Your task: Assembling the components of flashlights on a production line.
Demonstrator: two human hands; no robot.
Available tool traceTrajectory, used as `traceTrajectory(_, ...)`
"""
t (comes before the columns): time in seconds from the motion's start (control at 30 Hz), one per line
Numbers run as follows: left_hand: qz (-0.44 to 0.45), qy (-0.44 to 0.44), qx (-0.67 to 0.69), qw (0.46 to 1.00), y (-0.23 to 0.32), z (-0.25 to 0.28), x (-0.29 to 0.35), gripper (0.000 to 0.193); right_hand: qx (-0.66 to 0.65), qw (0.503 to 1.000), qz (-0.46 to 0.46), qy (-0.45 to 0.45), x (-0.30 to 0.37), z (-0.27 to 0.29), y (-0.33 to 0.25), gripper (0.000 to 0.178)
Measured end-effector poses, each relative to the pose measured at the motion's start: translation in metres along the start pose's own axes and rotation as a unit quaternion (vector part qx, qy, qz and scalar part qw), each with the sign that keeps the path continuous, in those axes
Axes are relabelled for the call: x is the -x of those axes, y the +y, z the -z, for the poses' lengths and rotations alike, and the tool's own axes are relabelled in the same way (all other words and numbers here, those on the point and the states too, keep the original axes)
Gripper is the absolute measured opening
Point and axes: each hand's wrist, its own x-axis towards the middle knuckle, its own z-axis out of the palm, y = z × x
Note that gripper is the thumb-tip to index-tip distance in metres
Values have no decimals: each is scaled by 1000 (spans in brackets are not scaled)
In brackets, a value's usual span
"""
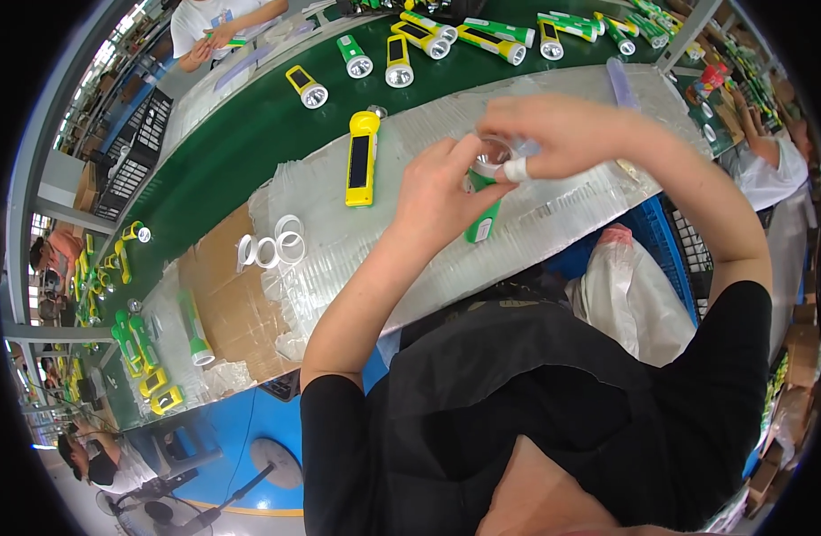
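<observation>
Both hands are closed around the upper end of a green flashlight [484, 223], which stands or leans over the plastic-covered bench with its clear round head facing up. My left hand [435, 189] grips it from the left side. On the right, my right hand [558, 143] curls its fingers around the head's rim; a white band wraps one of its digits. Fingers hide part of the head. Left of my hands lies a yellow flashlight [360, 161] with a dark panel. Several loose white rings [290, 247] rest farther left on the plastic.
More green and yellow flashlights [398, 62] line the green belt [259, 125] beyond the bench. A purple strip [621, 85] lies at the bench's far right. Below the bench edge sit a white sack [629, 295] and a blue crate [647, 237]. Other people work across and at the sides.
</observation>
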Motion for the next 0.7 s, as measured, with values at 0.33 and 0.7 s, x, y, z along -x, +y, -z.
traceTrajectory(0.33,-1,3,-27,1000,-1,2,6,37,99,975,-197,21,12,-27,-7,48)
traceTrajectory(0.7,142,36,352,924,6,11,28,31,-518,800,-229,199,46,-203,-25,59)
